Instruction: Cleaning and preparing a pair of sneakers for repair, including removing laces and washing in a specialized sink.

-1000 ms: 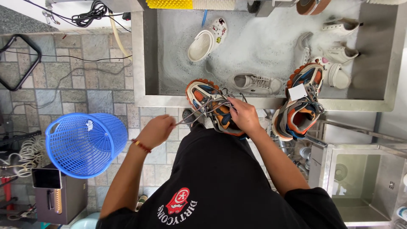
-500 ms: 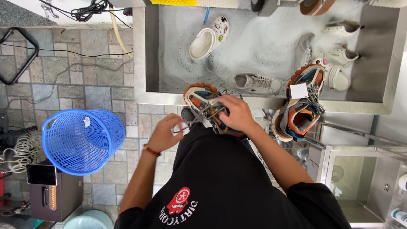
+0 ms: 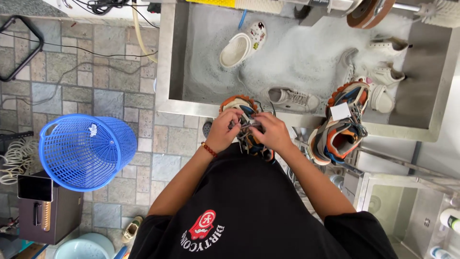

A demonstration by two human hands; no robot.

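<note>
From the head camera I look straight down over a black shirt (image 3: 249,211) at both hands meeting on an orange, blue and grey sneaker (image 3: 244,125) that sits against the front rim of the steel wash basin (image 3: 165,72). My left hand (image 3: 224,130), with a red bead bracelet at the wrist, has its fingers curled into the laces on the sneaker's left side; my right hand (image 3: 272,132) is closed over the laces on the right side, so both are gripping the shoe's lacing, nearly touching one another. Just to the right, the matching sneaker (image 3: 341,125) rests tilted on the basin's edge with a white tag on its tongue. Inside the basin, in foamy water, I see a white clog (image 3: 242,44) near the back, a grey-white low sneaker (image 3: 292,99) just beyond my hands, and more white shoes (image 3: 381,79) at the right. On the tiled floor to my left stands a blue plastic mesh basket (image 3: 86,151), well apart from the hands, with a small brown box (image 3: 45,211) and a coil of pale hose (image 3: 14,160) near it
</note>
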